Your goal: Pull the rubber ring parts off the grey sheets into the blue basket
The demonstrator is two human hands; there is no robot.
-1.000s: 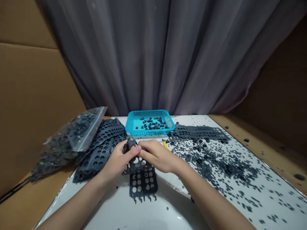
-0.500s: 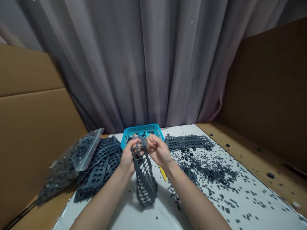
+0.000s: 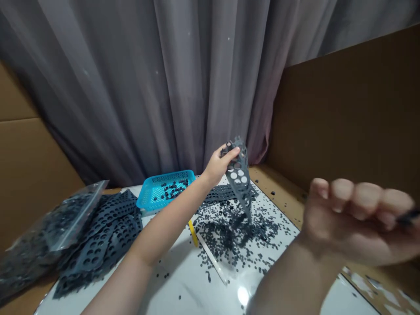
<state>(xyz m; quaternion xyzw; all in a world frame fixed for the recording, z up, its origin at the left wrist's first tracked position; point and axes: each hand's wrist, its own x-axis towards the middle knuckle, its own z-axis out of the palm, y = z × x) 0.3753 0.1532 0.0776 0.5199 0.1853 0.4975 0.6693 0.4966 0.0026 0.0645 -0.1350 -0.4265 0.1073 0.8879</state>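
My left hand (image 3: 219,166) is closed on one end of a dark grey perforated sheet (image 3: 242,186). The sheet hangs down, bent, over scattered small black pieces (image 3: 226,236) on the white tabletop. My right hand (image 3: 357,221) is raised close to the camera at the right, its fingers curled. A small dark thing shows by the fingers at the picture's edge, too blurred to name. Beyond my left forearm stands a blue basket (image 3: 149,197) with several black pieces in it.
More perforated sheets (image 3: 105,232) are piled at the left, beside a clear zip bag (image 3: 65,223) of dark pieces. Another strip (image 3: 213,192) lies behind the scatter. A yellow tool (image 3: 193,232) and a white stick (image 3: 212,258) lie in front. Cardboard walls (image 3: 344,118) flank the table.
My left hand has carried the perforated sheet right and up, over the scattered pieces. My right hand has let go of the sheet and swung far right, nearer the camera. The view has turned right.
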